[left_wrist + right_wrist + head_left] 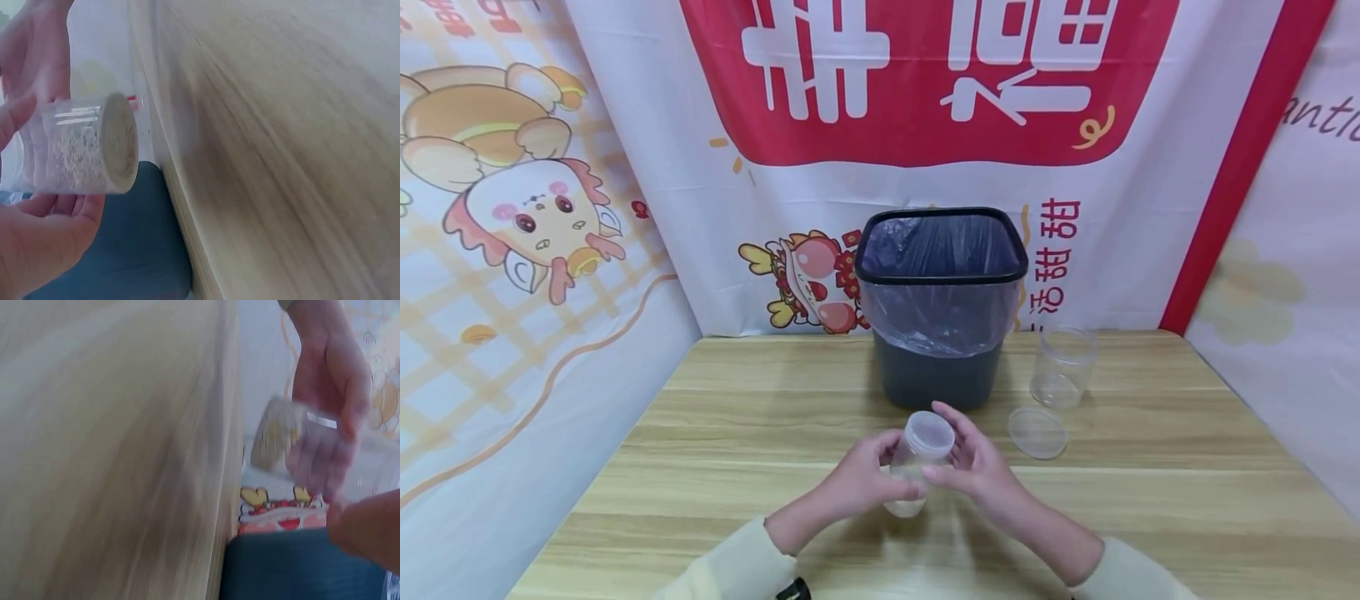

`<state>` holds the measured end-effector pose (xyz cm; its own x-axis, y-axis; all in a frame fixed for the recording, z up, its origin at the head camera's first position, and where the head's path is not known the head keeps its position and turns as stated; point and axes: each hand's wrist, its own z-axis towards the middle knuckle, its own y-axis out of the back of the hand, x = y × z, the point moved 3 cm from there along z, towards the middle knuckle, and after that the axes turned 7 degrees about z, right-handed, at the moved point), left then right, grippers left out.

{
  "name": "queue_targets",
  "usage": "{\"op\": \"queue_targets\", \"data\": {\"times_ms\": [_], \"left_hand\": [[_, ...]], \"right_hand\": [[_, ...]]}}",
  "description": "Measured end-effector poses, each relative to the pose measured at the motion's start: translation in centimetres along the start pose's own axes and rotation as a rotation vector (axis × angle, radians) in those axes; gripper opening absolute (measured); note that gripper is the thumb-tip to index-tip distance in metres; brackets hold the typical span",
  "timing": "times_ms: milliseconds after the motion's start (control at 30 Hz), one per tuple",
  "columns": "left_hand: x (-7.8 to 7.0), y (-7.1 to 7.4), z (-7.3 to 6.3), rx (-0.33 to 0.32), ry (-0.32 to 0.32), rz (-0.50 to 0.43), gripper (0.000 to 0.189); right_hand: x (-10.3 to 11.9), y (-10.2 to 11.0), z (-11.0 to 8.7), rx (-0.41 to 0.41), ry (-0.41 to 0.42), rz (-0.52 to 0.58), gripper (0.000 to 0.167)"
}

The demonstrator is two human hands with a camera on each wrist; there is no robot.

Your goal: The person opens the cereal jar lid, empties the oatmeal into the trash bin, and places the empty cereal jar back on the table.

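A clear plastic jar point(917, 462) with a whitish top stands tilted between both hands, above the table. Pale crumbly bits point(81, 153) lie toward its base. My left hand point(861, 475) grips the jar's body from the left, thumb on the near side; its fingers show through the wall in the right wrist view. From the right, my right hand point(977, 467) holds the jar's upper part, with the thumb against the near side and the fingers curved behind. Its index finger reaches up beside the top. The right hand's far fingers are partly hidden behind the jar.
A dark bin point(940, 375) with a clear liner stands just beyond the hands. To its right are an uncapped clear canister point(1063, 371) and a flat clear lid point(1037, 432) on the wooden table point(737, 433). Printed cloth point(775, 192) hangs behind.
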<state>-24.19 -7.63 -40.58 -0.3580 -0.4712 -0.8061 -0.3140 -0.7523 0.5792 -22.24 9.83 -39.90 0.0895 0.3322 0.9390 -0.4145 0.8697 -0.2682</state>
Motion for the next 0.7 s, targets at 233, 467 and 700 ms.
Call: {"op": "queue_targets", "data": {"times_ms": [233, 467, 700], "left_hand": [[-0.6, -0.7, -0.1, -0.221, -0.032, 0.163, 0.057], [-1.2, -1.4, -0.3, -0.286, -0.052, 0.212, 0.054], [-1.3, -1.5, -0.5, -0.26, -0.046, 0.234, 0.053]], "right_hand": [[-0.4, -2.0, -0.4, -0.324, 0.015, 0.112, 0.069], [-0.5, -3.2, -0.6, -0.454, 0.009, 0.099, 0.066], [-0.7, -3.0, -0.6, -0.456, 0.005, 0.047, 0.061]]}}
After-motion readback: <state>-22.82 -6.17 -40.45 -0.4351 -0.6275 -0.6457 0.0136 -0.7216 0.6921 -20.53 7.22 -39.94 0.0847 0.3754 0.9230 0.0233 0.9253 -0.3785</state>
